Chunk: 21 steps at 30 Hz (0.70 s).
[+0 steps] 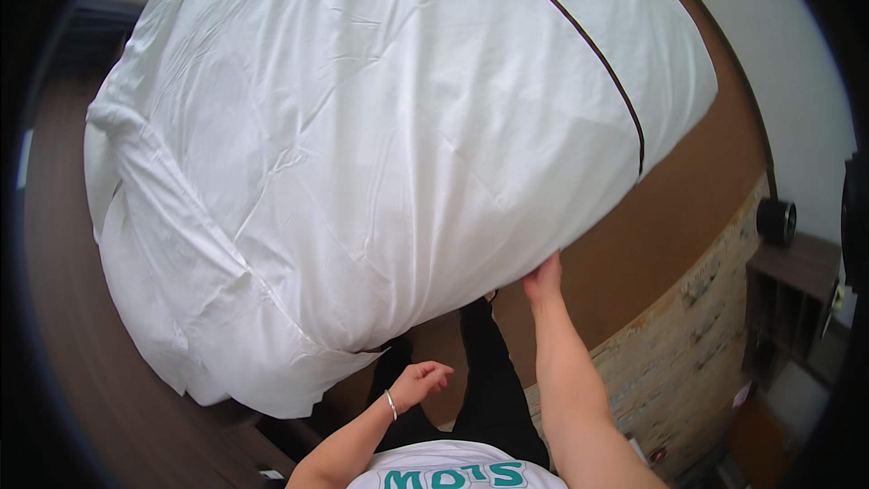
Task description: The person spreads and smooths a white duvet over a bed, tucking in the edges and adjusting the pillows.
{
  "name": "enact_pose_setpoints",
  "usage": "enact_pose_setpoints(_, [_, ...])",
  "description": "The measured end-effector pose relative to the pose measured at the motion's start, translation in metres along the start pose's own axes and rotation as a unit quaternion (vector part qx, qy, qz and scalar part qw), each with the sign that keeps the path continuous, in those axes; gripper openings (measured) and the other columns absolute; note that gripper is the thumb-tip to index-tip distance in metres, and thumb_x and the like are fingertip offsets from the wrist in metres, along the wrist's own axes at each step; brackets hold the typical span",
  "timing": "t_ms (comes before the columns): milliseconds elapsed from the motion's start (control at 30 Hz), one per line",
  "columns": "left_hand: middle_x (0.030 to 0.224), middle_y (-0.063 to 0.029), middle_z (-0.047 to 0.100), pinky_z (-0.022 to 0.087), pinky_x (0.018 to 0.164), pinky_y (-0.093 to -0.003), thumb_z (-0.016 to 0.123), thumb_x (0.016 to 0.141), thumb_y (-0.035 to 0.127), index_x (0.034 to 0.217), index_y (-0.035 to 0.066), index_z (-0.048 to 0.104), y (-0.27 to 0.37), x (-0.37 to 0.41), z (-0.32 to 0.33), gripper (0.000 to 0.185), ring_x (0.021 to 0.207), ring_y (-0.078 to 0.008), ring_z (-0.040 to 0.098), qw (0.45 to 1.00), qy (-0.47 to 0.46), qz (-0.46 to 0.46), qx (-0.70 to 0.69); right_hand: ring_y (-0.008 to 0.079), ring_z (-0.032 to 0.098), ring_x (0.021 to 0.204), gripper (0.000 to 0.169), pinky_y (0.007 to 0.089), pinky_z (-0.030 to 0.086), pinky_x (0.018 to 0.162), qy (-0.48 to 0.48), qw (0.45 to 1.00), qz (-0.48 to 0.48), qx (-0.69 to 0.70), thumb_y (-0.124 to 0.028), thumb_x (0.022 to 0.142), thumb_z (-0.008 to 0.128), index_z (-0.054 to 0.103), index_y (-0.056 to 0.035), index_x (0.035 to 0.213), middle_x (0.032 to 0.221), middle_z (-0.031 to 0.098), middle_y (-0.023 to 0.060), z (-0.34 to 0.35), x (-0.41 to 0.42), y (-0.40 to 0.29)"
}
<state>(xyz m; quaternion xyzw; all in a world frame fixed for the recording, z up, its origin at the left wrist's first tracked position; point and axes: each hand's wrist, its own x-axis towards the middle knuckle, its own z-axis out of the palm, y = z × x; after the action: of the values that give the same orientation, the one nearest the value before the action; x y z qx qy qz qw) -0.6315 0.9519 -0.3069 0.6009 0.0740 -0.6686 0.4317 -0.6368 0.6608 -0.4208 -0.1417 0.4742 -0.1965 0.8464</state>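
Observation:
A large white bed cover [380, 149] with wrinkles spreads over a bed before me. A thin dark line of piping [597, 54] runs across its right part. My right hand [545, 280] reaches up to the cover's near edge. Its fingers go under that edge and are hidden, so their grip does not show. My left hand [422, 384] hovers in front of my body, below the edge, its fingers loosely bent and nothing in them. A silver-coloured bracelet [391, 405] circles the left wrist. At the lower left, a loose corner of the cover [271, 380] hangs down.
A brown surface [652, 251] borders the bed on the right, beside weathered, wood-patterned flooring [679, 326]. Farther right stands a dark wooden cabinet [791, 272] with a black cylindrical object [776, 221] above it. Dark wood flooring [68, 251] lies along the left side.

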Motion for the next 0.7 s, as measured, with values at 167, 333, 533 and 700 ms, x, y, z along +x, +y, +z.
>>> enact_pose_setpoints(167, [0.096, -0.0089, 0.054, 0.043, 0.08, -0.0377, 0.037, 0.087, 0.046, 0.114, 0.006, 0.045, -0.053, 0.042, -0.02, 0.049, 0.087, -0.0212, 0.051, 0.912, 0.187, -0.126, -0.342, 0.0246, 0.034, 0.119, 0.062, 0.0433, 0.027, 0.099, -0.059, 0.988, 0.011, -0.144, -0.039, 0.081, 0.053, 0.028, -0.008, 0.128, 0.13, 0.035, 0.0055, -0.036, -0.057, -0.033])
enact_pose_setpoints(333, [0.125, -0.0088, 0.039, 0.029, 0.096, -0.0448, 0.041, 0.081, 0.051, 0.123, 0.011, 0.037, -0.06, 0.046, -0.016, 0.058, 0.115, -0.0272, 0.036, 0.722, 0.118, 0.162, -0.662, 0.0246, 0.042, 0.111, 0.051, 0.043, 0.034, 0.095, -0.075, 0.991, 0.02, -0.111, -0.021, 0.084, 0.053, 0.029, -0.0053, 0.127, 0.125, 0.04, 0.0076, -0.025, -0.147, -0.082])
enact_pose_setpoints(533, [0.126, -0.0073, 0.042, 0.03, 0.097, -0.0436, 0.038, 0.082, 0.05, 0.123, 0.011, 0.039, -0.08, 0.025, -0.05, 0.056, 0.115, -0.0261, 0.038, 0.597, 0.235, 0.266, -0.719, 0.0256, 0.047, 0.104, 0.045, 0.0389, 0.04, 0.089, 0.04, 0.978, 0.016, -0.206, -0.024, 0.087, 0.047, 0.034, -0.0006, 0.122, 0.118, 0.046, 0.0111, -0.066, -0.111, -0.081])
enact_pose_setpoints(700, [0.117, -0.0073, 0.049, 0.038, 0.09, -0.0403, 0.039, 0.087, 0.04, 0.119, 0.009, 0.042, -0.181, 0.039, -0.021, 0.044, 0.108, -0.0244, 0.045, 0.63, 0.398, 0.096, -0.661, 0.0229, 0.05, 0.099, 0.038, 0.0369, 0.042, 0.084, 0.087, 0.939, -0.037, -0.331, -0.024, 0.089, 0.045, 0.04, -0.0005, 0.118, 0.113, 0.049, 0.0098, -0.102, -0.128, -0.074])
